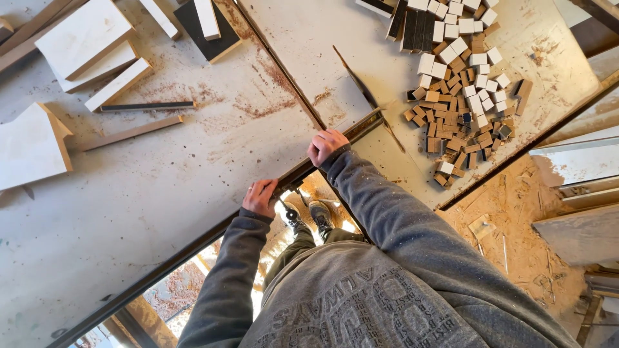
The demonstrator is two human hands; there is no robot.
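- Near the middle of the frame, in the head view, the person's left hand [260, 197] and right hand [327, 145] sit on the dark metal rail [335, 145] that runs along the near edge of the bench [161, 187].
- Both hands are curled over that rail, fingers wrapped on its edge; the left is lower and further left, the right higher, and the two are apart with a stretch of rail between them.
- Grey sleeves [387, 219] flecked with dust lead back to the body at the bottom of the frame, and below the rail a pair of shoes [308, 216] shows on a sawdust-strewn floor [516, 219].
- A narrow slot [361, 87] cuts diagonally across the pale, rust-stained top, ending just above the right hand.
- Upper right of the frame holds a heap of small blocks [461, 96], some white-faced, some bare brown, with a few dark strips among them.
- Upper left holds larger white-faced offcuts [84, 38], a thin dark strip [147, 106] and a bare wooden strip [132, 132], all well apart from the hands.
- To my eye the grip would be done well by keeping both hands square on the rail, pressing evenly so it does not twist, and holding the right-hand fingers clear of the slot's end.
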